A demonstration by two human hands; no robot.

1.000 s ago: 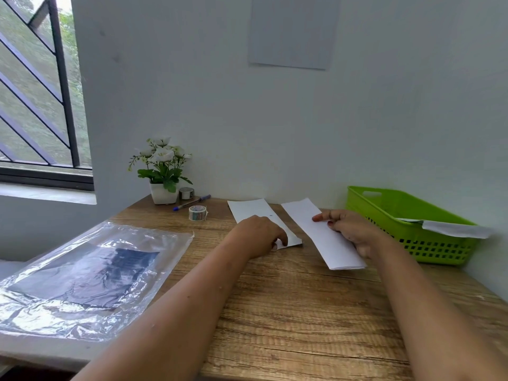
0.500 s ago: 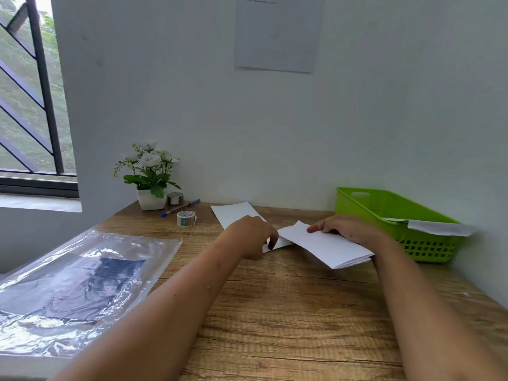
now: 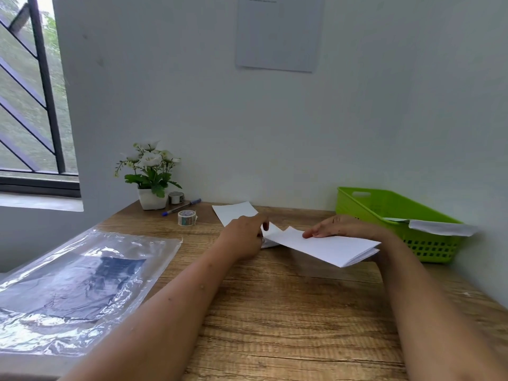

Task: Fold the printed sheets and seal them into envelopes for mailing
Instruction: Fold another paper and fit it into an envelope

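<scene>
My right hand [image 3: 341,228] pinches the folded sheet [image 3: 327,247] above the wooden bench [image 3: 288,312]; my left hand [image 3: 243,237] curls onto the envelope [image 3: 233,213]; green basket [image 3: 384,210] beside.

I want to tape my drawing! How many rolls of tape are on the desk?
2. One patterned tape roll stands in front of the pen. A second roll sits beside the flower pot, near the wall. Others may be hidden in the green basket.

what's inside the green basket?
In the green basket, one white paper or envelope lies across the near right rim and sticks out over it. The basket's walls hide the floor, so anything lower can't be seen.
</scene>
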